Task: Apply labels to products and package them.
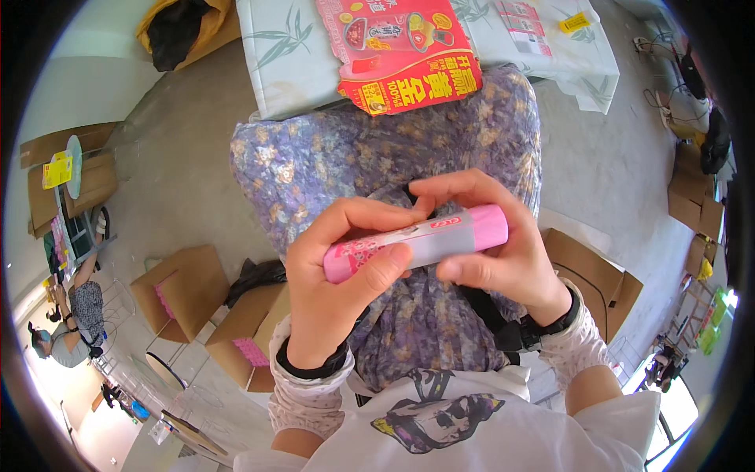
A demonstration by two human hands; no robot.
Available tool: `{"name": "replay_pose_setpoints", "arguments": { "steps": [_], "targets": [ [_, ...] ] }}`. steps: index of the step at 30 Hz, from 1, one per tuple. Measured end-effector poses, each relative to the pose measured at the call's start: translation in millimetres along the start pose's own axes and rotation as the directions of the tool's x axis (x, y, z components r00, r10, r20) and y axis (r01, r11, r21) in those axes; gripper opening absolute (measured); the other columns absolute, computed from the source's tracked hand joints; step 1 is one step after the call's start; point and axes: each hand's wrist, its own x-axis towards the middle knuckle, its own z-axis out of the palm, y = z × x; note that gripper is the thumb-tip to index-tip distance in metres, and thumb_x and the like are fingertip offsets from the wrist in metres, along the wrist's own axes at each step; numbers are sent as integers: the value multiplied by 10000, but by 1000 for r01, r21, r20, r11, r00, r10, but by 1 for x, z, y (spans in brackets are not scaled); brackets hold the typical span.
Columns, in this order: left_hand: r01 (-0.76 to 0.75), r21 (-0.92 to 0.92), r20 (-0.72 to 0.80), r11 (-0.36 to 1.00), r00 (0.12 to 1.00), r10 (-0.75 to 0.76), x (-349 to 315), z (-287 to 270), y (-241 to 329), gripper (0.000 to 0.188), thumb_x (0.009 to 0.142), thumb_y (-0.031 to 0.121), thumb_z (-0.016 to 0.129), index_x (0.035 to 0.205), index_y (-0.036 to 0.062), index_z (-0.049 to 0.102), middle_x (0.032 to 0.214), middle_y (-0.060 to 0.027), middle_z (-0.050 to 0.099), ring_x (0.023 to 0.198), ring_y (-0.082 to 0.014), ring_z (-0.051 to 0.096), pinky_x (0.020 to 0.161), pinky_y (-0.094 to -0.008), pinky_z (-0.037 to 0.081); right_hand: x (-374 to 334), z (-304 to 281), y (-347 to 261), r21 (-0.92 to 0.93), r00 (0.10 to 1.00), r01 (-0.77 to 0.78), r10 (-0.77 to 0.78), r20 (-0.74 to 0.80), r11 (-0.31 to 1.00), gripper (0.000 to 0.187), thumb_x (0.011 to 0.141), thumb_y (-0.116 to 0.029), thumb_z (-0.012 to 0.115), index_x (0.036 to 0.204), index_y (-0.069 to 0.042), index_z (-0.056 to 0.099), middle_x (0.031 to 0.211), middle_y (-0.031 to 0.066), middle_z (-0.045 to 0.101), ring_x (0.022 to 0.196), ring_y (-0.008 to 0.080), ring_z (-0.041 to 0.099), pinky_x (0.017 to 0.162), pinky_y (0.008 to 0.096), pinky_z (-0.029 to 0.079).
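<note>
White shirt cloth [472,409] with a dark printed figure fills the 6 o'clock edge, closest to the lens, and patterned sleeve cuffs [303,393] with black bands come up from it on both sides. Just above, at the centre, both hands hold one pink tube [417,242] that lies nearly level, its 3 o'clock end a little higher. The left hand [338,275] is curled round the tube's 9 o'clock half, thumb pressed across the front and fingers wrapped behind, so it is closed firmly on it. The right hand [495,252] grips the 3 o'clock half, fingers arched over the top and thumb below, also closed on it. The tube's middle carries a pale label, too blurred to make out. Under the hands, a lap covered in purple flowered cloth [377,157] runs toward 12 o'clock. Beyond it at 12 o'clock stands a table with a pale leaf-print cover [283,55], and a red and yellow printed pack [401,55] lies on it, overhanging the near edge. At 8 o'clock, on the grey floor, sit two open cardboard boxes [189,287] that seem to hold more pink items. More flattened cardboard [605,275] lies at 3 o'clock beside the knee. Far off at 9 o'clock, other people [79,315] sit near a small table.
</note>
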Motion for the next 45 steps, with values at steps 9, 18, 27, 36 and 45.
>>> {"name": "replay_pose_setpoints", "arguments": {
  "steps": [9,18,27,36,45],
  "targets": [
    [-130,140,4,982,991,131,7,-3,-3,168,787,9,703,939,-16,636,1004,-107,595,851,-132,596,699,-222,501,9,7,-6,302,989,-102,129,-72,948,199,802,-47,694,993,-27,641,958,22,590,848,79,557,722,216,435],
    [-46,-298,-66,954,997,28,1,0,0,424,872,128,660,1245,-32,536,1119,-137,592,746,-136,607,599,-227,485,12,12,-15,561,935,-140,295,-196,816,76,839,-32,612,913,-33,600,837,16,581,480,30,402,400,188,276],
    [-21,-190,-178,982,984,-13,-8,-9,-1,319,861,22,618,1164,-60,566,995,-119,633,699,-125,602,542,-232,465,11,16,-16,480,905,-146,314,-289,865,93,821,-19,640,902,-40,596,843,8,594,498,13,394,420,185,269],
    [-62,-190,-212,980,977,21,-9,-11,-1,278,842,-20,613,1114,-72,603,1031,-126,618,712,-137,617,567,-251,488,10,18,-15,443,909,-142,293,-295,885,138,801,-22,663,921,-34,597,828,7,600,519,10,393,442,182,268],
    [-59,-199,-170,978,985,24,-12,-16,0,318,825,-47,603,1143,-64,596,1058,-110,598,744,-141,635,602,-248,505,12,20,-16,472,932,-119,262,-251,874,140,775,14,647,902,-29,607,952,20,569,556,15,424,446,181,282]
  ]
}}
